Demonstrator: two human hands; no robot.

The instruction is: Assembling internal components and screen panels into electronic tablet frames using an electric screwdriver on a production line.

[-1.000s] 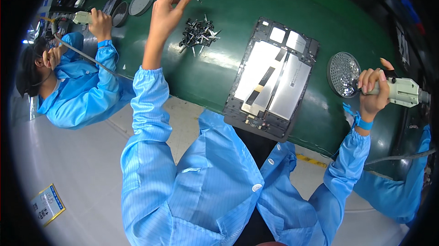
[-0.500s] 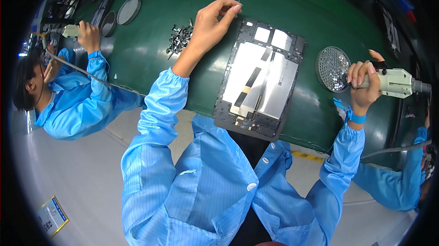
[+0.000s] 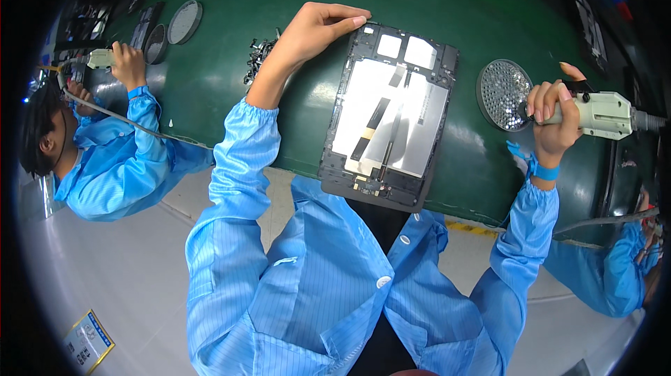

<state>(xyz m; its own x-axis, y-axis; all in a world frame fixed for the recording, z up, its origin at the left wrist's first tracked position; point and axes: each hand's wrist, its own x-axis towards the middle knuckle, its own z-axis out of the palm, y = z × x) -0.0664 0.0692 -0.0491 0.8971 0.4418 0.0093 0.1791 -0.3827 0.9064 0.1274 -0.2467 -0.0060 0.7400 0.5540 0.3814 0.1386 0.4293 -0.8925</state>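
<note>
An opened tablet [image 3: 367, 110] lies in front of me, its dark frame, pale metallic plates and ribbon cables exposed. My left hand [image 3: 314, 35] is closed in a pinch at the tablet's far left corner; anything between the fingertips is too small to make out. In my right hand [image 3: 553, 116] is a pale green electric screwdriver [image 3: 602, 116], held sideways with its front end over the near right part of a round dish [image 3: 504, 72] of small shiny screws. A pile of small dark parts [image 3: 258, 58] lies behind my left wrist, partly hidden by it.
The green tabletop [image 3: 300, 149] runs beneath everything, its near edge by my body. At left, a co-worker [image 3: 112, 159] in blue holds a similar pale tool, near two round dishes [image 3: 184, 22]. Another blue sleeve [image 3: 618, 271] shows at far right. A grey cable [image 3: 608, 221] crosses the right side.
My left fingertips have come down from just beyond the tablet's far left corner onto it. The right hand keeps the screwdriver at the screw dish. The whole view has shifted slightly.
</note>
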